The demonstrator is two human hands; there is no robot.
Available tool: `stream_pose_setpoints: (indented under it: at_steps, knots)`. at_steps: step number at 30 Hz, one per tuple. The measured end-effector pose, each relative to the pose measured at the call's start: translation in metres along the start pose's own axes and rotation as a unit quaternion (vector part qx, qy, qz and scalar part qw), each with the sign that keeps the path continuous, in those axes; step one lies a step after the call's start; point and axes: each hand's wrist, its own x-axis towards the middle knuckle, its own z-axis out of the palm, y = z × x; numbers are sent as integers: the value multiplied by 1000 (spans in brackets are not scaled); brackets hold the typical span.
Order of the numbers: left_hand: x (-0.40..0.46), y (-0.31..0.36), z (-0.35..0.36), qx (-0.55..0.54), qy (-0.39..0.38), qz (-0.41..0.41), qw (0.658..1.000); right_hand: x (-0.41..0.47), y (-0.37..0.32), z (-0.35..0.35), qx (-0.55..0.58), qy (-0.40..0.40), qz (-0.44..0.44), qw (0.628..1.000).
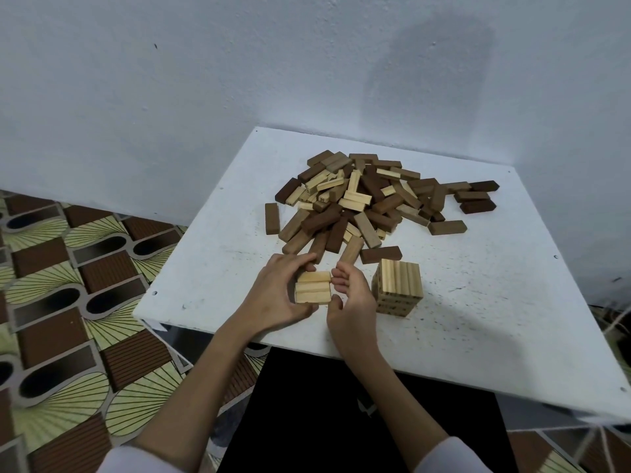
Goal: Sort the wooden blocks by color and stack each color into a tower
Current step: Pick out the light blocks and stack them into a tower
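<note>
Three light wooden blocks lie side by side in a flat row near the table's front edge. My left hand grips the row from the left, fingers curled over its far side and thumb at its near side. My right hand cups the row's right end, fingertips touching the block ends. Just to the right stands a short tower of light blocks. Behind both lies a mixed pile of light, mid-brown and dark brown blocks.
The white table sits in a corner against pale walls. A few dark blocks lie loose at the pile's right. Patterned floor spreads to the left, beyond the table's left edge.
</note>
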Motion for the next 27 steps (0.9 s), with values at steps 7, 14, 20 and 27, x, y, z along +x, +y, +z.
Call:
stream_pose_setpoints:
  at_steps: [7,14,20,27]
  knots:
    - [0,-1,1,2,1,-3,1000,0,3,1,-2,4,-9,1000]
    - [0,0,0,5,-3,-2,1000,0,4,1,-7,10,-24,1000]
    - [0,-1,0,6,1,-1,1000,0,4,2,-4,14,-27,1000]
    - [1,-1,1,12,2,1,1000,1,4,1,1,11,-26,1000]
